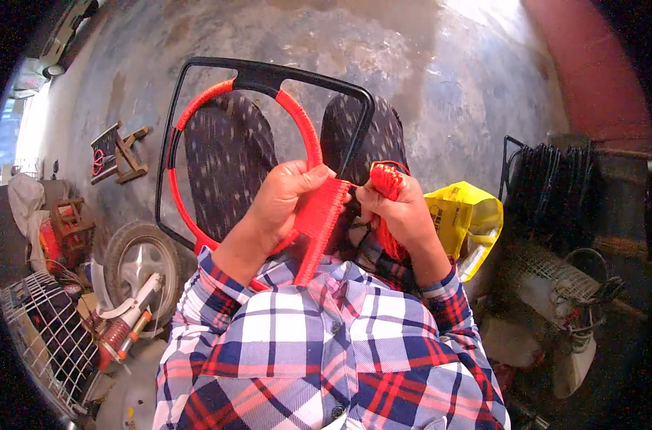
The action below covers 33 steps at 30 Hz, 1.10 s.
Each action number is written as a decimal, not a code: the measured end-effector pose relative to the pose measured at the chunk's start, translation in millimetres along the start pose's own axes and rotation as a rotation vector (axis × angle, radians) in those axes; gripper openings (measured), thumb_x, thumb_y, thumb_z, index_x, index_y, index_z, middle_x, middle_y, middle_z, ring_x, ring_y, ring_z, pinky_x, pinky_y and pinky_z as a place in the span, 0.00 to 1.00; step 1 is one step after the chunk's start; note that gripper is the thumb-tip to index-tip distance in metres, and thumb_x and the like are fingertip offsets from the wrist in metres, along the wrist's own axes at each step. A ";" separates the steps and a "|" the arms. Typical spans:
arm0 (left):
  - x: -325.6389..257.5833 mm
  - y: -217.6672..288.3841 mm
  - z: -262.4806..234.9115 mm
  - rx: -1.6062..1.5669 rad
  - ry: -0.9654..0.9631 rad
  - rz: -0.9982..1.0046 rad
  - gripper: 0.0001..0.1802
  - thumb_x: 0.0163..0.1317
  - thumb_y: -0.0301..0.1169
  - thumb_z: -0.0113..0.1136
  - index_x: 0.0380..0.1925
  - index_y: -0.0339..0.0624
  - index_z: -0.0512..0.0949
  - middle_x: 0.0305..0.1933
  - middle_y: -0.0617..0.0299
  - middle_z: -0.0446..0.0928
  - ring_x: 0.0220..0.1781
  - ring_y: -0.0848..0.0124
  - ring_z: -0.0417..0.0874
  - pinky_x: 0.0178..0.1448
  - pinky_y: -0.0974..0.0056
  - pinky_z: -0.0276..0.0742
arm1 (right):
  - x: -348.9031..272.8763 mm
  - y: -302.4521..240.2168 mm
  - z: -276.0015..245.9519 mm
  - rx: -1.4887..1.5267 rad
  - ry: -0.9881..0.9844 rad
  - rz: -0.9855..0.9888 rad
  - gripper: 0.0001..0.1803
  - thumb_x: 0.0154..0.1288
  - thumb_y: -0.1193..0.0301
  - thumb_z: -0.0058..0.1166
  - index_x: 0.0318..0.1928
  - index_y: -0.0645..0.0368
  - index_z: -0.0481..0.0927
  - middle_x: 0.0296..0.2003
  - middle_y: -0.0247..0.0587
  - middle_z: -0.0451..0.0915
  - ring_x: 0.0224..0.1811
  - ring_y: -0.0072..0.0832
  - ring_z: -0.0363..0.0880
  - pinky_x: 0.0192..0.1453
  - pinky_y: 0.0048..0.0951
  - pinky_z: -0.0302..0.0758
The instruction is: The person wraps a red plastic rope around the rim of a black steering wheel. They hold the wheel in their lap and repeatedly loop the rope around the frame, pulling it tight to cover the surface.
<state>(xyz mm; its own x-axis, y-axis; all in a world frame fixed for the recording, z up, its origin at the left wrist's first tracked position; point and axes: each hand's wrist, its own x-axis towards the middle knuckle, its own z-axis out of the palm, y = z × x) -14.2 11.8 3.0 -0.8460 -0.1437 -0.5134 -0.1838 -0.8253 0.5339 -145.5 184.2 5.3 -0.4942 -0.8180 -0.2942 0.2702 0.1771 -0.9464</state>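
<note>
A black frame [258,79] with rounded corners lies across my lap, and inside it is a ring [309,129] wound mostly with red cord. At the ring's near right side, a flat panel [320,213] is covered in close rows of the same cord. My left hand [277,201] is closed on this wrapped part, thumb on top. Just right of the panel's edge, my right hand [406,215] grips a bundle of red cord [387,180], whose strands hang below the fist. The right thumb and forefinger are close to the edge; any strand between them is hard to make out.
A yellow plastic bag [463,222] is beside my right leg. Black coiled strands [548,175] hang on a rack farther right, near a fan-like machine [555,279]. To the left are a small wooden stool [130,154], a wheel [141,261] and a wire basket [43,322].
</note>
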 end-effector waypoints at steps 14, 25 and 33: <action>-2.0 3.5 -1.9 -0.142 -0.001 0.078 0.06 0.68 0.28 0.58 0.42 0.39 0.76 0.38 0.63 0.80 0.38 0.73 0.84 0.46 0.68 0.81 | -0.7 0.1 -3.9 0.011 0.057 0.018 0.09 0.64 0.69 0.62 0.30 0.59 0.79 0.22 0.31 0.80 0.23 0.18 0.77 0.28 0.22 0.72; -2.9 2.6 -0.7 -0.224 0.008 0.086 0.05 0.68 0.29 0.59 0.39 0.41 0.76 0.36 0.63 0.80 0.39 0.72 0.83 0.48 0.64 0.81 | -2.4 1.4 -6.5 0.051 0.094 -0.012 0.09 0.65 0.69 0.61 0.30 0.59 0.79 0.21 0.31 0.80 0.23 0.19 0.77 0.27 0.22 0.71; 1.8 -4.0 -11.1 -0.162 0.065 0.158 0.06 0.67 0.31 0.61 0.35 0.42 0.75 0.33 0.64 0.79 0.36 0.73 0.82 0.45 0.65 0.81 | -2.7 1.6 -6.3 0.054 0.093 -0.001 0.09 0.65 0.68 0.61 0.30 0.57 0.78 0.21 0.30 0.80 0.21 0.18 0.76 0.25 0.21 0.71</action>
<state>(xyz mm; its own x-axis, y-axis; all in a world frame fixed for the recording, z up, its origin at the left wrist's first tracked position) -9.4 8.8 -7.5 -0.8228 -0.3089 -0.4770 0.0356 -0.8658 0.4991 -149.0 190.1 3.7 -0.5686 -0.7632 -0.3069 0.3129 0.1444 -0.9387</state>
